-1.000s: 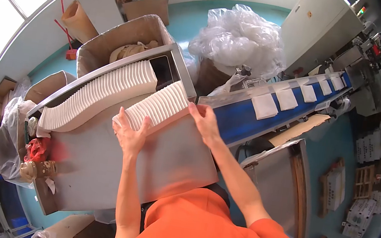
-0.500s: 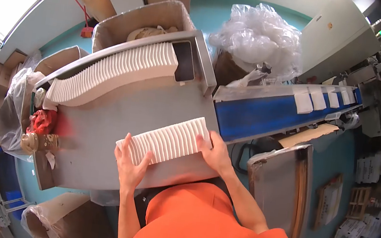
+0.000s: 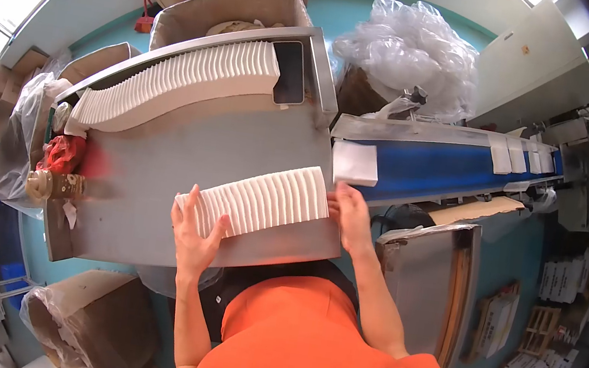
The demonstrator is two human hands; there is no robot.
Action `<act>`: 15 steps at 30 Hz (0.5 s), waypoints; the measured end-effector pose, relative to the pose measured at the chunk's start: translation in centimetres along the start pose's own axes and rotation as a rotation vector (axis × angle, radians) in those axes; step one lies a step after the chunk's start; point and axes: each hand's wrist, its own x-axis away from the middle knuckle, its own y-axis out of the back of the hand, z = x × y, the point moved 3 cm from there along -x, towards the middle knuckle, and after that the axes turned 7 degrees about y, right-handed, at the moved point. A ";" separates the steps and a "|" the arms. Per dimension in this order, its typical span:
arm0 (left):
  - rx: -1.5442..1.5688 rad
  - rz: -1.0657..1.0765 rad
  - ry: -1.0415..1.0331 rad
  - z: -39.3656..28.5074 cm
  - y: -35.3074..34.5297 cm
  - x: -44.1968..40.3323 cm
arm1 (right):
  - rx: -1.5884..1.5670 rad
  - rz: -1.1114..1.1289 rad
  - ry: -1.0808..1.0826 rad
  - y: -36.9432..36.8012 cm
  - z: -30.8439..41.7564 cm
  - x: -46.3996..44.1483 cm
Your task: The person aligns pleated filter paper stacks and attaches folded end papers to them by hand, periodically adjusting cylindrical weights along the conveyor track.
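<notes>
A row of white folded paper napkins [image 3: 259,202] stands on edge near the front of the metal table [image 3: 163,167]. My left hand [image 3: 196,238] grips its left end, with the thumb on the near side and the fingers around the end and far side. At the opposite end is my right hand [image 3: 351,217], its fingers apart and bent beside the last napkin; contact there is hard to make out. Just beyond that hand, a flat white napkin stack [image 3: 355,164] lies at the near end of the blue conveyor belt [image 3: 430,168].
A longer curved row of white napkins [image 3: 181,83] lines the table's raised back edge. More white stacks [image 3: 514,155] lie farther up the belt. At the table's left are a red bag [image 3: 62,153] and a tape roll [image 3: 41,184]. Cardboard boxes [image 3: 99,314] stand around it.
My right hand has loosened from the row's right end and turned beside it. A white stack has arrived at the belt's near end. My left hand keeps its hold; the view has shifted slightly.
</notes>
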 end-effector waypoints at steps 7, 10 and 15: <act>-0.080 -0.090 0.019 -0.2 -1.2 0.2 | 0.010 0.184 -0.221 -2.0 0.6 0.8; -0.062 -0.093 0.021 -0.4 -1.3 0.1 | -0.056 0.233 -0.400 0.4 0.4 1.4; -0.055 -0.064 0.033 -0.9 -1.4 0.3 | -0.203 -0.034 -0.244 1.6 -0.5 -0.3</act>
